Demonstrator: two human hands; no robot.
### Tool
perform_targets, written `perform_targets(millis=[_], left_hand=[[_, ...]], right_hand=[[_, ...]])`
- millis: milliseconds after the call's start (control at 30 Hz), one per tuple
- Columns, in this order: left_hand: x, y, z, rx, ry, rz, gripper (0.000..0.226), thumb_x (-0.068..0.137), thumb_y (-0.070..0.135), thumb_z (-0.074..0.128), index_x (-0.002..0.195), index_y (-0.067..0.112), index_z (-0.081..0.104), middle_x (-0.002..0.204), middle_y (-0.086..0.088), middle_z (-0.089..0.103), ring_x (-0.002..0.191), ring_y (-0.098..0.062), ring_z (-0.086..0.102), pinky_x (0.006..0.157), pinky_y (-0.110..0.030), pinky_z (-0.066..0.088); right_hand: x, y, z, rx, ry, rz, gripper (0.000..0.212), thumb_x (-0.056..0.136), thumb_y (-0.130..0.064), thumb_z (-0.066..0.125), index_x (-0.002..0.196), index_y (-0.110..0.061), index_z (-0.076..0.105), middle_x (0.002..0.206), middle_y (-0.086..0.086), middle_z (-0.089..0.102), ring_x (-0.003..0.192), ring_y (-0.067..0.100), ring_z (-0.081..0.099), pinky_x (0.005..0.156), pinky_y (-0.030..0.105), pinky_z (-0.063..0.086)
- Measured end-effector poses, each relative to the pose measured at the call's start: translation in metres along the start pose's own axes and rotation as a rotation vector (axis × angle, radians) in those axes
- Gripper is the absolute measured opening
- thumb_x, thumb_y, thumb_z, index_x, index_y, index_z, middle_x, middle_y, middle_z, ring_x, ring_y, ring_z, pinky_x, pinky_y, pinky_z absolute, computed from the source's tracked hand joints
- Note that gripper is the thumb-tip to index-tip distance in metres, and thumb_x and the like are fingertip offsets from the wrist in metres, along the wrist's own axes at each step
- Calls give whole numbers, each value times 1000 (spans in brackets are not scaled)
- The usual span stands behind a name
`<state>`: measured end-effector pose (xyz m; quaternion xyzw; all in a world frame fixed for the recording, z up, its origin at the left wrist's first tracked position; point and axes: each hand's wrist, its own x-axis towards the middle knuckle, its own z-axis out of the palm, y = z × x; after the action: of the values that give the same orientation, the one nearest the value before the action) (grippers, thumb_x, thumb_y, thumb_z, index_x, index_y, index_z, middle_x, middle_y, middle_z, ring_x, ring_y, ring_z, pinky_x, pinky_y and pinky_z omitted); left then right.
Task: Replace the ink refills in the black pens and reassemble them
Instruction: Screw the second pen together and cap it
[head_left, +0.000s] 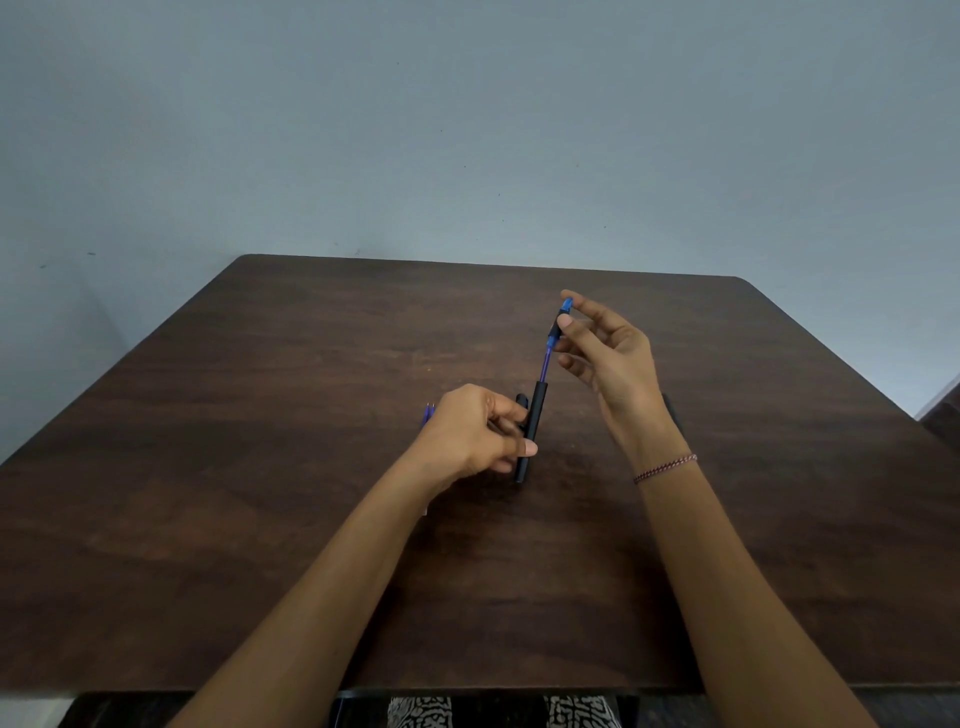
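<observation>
On a dark wooden table (260, 467) set against a pale blue-grey wall (467, 130), two bare hands work on a black pen above the middle of the tabletop. The left hand (478, 431) grips the barrel (532, 421), its fingers (524, 447) curled and closed around the lower half, so the tube stands nearly upright with a slight lean to the right. A blue refill (546, 364) rises from the open top of the barrel, part of it inside and part exposed. The right hand (608, 358) pinches the upper end of the refill, where a black and blue tip piece (560, 322) sits, between thumb and forefinger; its other fingers are spread loosely apart. A thin beaded bracelet (665, 468) circles the right wrist. Just left of the left hand, the points of spare refills (429, 410) show on the table, the rest hidden behind the hand. Another black pen part (521, 401) peeks out just behind the barrel, and a dark piece (672, 410) lies behind the right wrist, too hidden to identify.
</observation>
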<state>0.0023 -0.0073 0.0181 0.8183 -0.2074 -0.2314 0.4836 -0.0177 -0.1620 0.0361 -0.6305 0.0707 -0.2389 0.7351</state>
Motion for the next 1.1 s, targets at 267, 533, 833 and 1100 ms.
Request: perform_targets(millis=[267,533,833,1100], left_hand=[[-1,0,0,7,8,0,43,77,5,72,119,7,62,87,0,63,75,-14,65,67,-25,59],[-3,-2,-1,-38,58,11,47,75,2,73,120,3,59,84,2,62,73,-12,65,62,-22,59],[-3,0,-1,-70,108,11,48,75,2,73,121,1,59,81,-1,62,73,-15,65,60,-21,58],[-3,0,-1,-52,125,18,47,76,2,73,120,0,59,81,-1,62,71,-12,63,60,-21,58]], right_hand=[[0,-2,-3,-108,-22,-32,25,87,-12,63,110,-20,63,74,-4,64,65,5,61,61,17,52],[0,3,-4,-172,-141,-30,28,86,-9,63,113,-14,63,75,0,62,69,5,65,66,18,53],[1,7,-4,-169,-267,19,24,84,-11,65,106,-20,64,78,0,64,76,9,65,69,20,53],[1,7,-6,-146,-277,36,22,85,-14,65,106,-20,64,92,0,71,89,11,68,70,17,52]])
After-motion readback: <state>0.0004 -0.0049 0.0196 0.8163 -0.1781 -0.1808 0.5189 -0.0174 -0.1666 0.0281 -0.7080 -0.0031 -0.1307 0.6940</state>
